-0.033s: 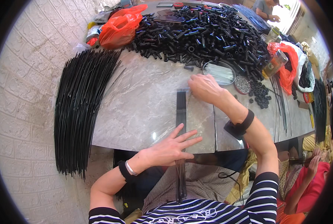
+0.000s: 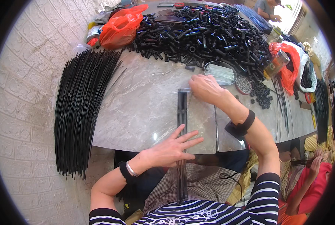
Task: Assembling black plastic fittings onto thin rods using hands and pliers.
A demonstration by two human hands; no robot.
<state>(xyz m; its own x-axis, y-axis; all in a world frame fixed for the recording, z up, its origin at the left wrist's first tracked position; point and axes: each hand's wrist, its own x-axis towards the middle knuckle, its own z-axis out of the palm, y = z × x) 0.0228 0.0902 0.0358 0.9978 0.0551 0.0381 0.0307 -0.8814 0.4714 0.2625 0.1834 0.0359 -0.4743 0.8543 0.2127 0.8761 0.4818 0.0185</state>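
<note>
A row of thin black rods [image 2: 182,103] lies side by side across the table's front edge, its near ends over my lap. My left hand [image 2: 166,150] rests across these rods with fingers spread, pressing on them rather than gripping. At their far ends, my right hand [image 2: 207,89] is closed in a pinch. Fine pale sticks [image 2: 178,91] cross the rod tips and run to its fingertips; the grip itself is partly hidden. Just beyond that hand stands a round dish of thin whitish sticks [image 2: 220,74].
A large heap of black tubular parts [image 2: 197,35] covers the table's back. Many black rods [image 2: 79,108] overhang the left edge. Right of my right hand are a dish of small metal bits [image 2: 243,85], black rings [image 2: 261,95] and a jar [image 2: 277,64]. Co-workers sit at far and near right.
</note>
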